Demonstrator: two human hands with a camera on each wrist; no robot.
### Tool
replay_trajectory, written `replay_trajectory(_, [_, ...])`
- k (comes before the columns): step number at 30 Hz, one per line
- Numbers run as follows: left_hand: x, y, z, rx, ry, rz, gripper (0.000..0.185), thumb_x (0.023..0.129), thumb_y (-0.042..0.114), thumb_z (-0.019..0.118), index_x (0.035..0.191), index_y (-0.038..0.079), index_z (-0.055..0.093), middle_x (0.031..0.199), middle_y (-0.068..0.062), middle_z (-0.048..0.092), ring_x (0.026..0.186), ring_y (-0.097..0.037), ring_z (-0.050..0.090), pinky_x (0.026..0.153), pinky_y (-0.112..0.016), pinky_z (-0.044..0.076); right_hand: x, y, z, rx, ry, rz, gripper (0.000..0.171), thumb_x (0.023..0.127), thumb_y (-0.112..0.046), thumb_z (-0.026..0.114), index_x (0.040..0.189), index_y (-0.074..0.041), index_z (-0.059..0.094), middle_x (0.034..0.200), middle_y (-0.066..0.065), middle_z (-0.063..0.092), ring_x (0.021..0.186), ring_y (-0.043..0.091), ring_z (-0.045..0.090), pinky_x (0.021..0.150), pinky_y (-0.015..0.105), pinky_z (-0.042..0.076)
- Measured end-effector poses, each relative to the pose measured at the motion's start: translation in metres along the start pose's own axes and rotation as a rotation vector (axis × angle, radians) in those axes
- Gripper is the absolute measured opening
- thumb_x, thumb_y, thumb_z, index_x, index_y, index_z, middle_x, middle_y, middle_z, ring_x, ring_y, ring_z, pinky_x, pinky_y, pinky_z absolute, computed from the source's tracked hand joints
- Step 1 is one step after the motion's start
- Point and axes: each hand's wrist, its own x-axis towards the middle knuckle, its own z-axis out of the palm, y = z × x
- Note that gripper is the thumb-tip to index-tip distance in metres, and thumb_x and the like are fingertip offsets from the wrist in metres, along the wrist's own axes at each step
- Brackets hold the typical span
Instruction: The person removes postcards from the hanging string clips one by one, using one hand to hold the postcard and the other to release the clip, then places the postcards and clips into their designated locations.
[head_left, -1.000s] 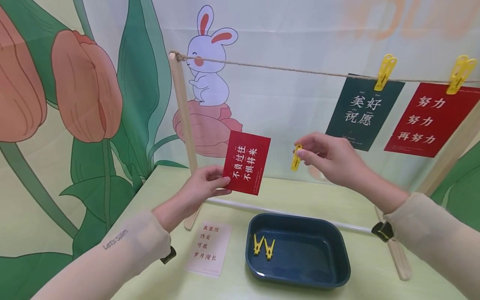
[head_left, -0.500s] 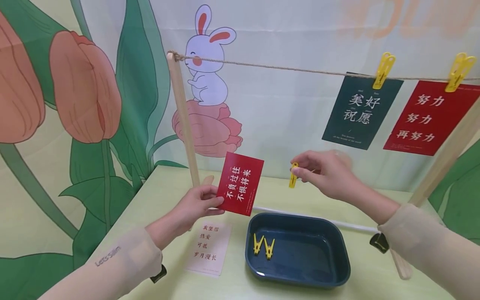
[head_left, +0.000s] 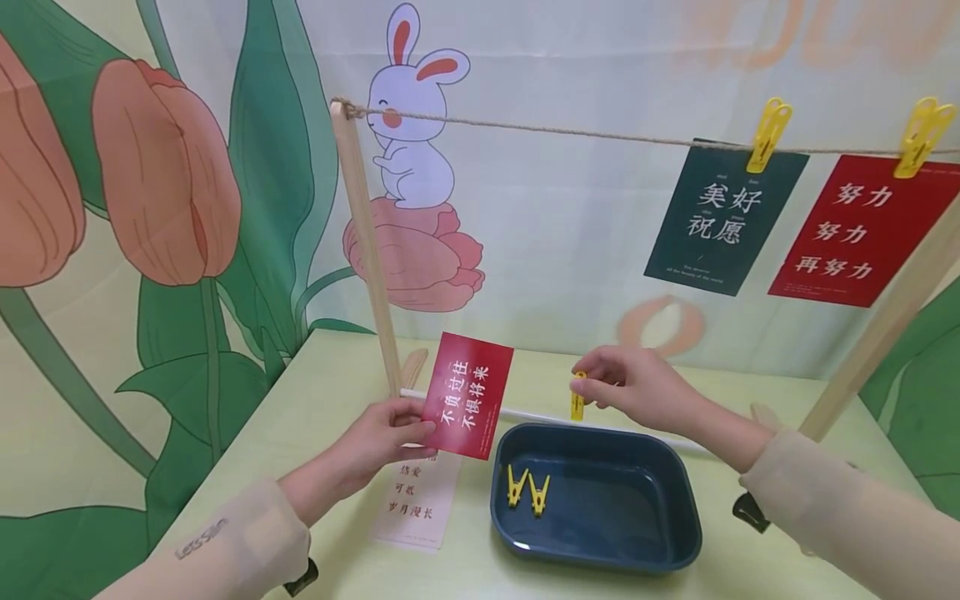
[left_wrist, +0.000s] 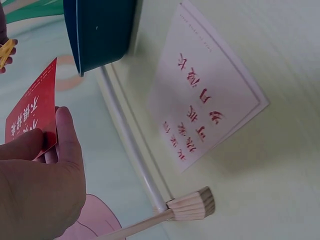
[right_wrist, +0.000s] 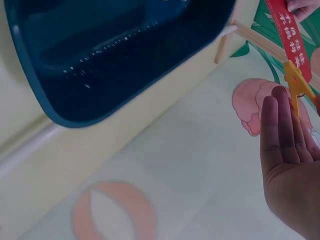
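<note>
My left hand [head_left: 386, 437] pinches a red card [head_left: 468, 396] with white characters by its edge, thumb in front and fingers behind, above the table's left part. In my right hand [head_left: 637, 383] a yellow clothespin [head_left: 577, 396] is pinched between thumb and fingers, just above the far rim of the dark blue tray [head_left: 600, 550]. The card and the clothespin are apart. Two yellow clothespins [head_left: 527, 490] lie in the tray's left end. A pale pink card [head_left: 412, 517] with red characters lies on the table, its top partly covered by my left hand and the red card.
A twine line [head_left: 540, 129] runs between wooden posts, the left post [head_left: 367, 242] and the right post [head_left: 885, 333]. A dark green card [head_left: 723, 217] and another red card [head_left: 855, 233] hang from it by yellow clothespins. A white rod [head_left: 525, 417] crosses low behind the tray.
Both hands have moved down, away from the twine, with the red card and the clothespin still held. The left hand has also shifted slightly left. The hanging cards stay on the twine.
</note>
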Motion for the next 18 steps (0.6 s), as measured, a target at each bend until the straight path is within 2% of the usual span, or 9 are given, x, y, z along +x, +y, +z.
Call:
replay_trajectory(10, [-0.008, -0.02, -0.001, -0.032, -0.018, -0.061, 0.033, 0.108, 0.005, 0.061, 0.137, -0.011, 0.058, 0.122, -0.019, 0.068, 0.105, -0.026, 0.073, 0.095, -0.039, 0.064, -0.006, 0.025, 0.032, 0.074, -0.117, 0.051, 0.032, 0.1, -0.026, 0.079, 0.12, -0.001, 0.073, 0.095, 0.002, 0.079, 0.079, 0.016, 0.075, 0.078, 0.028, 0.065])
replay_trajectory(14, [-0.011, -0.029, -0.001, -0.034, -0.035, -0.084, 0.032, 0.108, 0.006, 0.061, 0.136, -0.011, 0.058, 0.122, -0.018, 0.068, 0.104, -0.025, 0.073, 0.095, -0.039, 0.064, -0.008, 0.03, 0.041, 0.111, -0.153, 0.054, 0.031, 0.099, -0.025, 0.08, 0.117, 0.0, 0.074, 0.092, 0.002, 0.078, 0.078, 0.017, 0.075, 0.075, 0.03, 0.066])
replay_trajectory(18, [-0.014, -0.037, -0.001, -0.04, -0.036, -0.12, 0.032, 0.108, 0.006, 0.062, 0.135, -0.01, 0.059, 0.122, -0.017, 0.069, 0.104, -0.024, 0.073, 0.095, -0.039, 0.064, -0.009, 0.035, 0.049, 0.092, -0.176, 0.063, 0.028, 0.097, -0.026, 0.081, 0.111, -0.003, 0.075, 0.088, 0.0, 0.077, 0.076, 0.022, 0.075, 0.072, 0.031, 0.065])
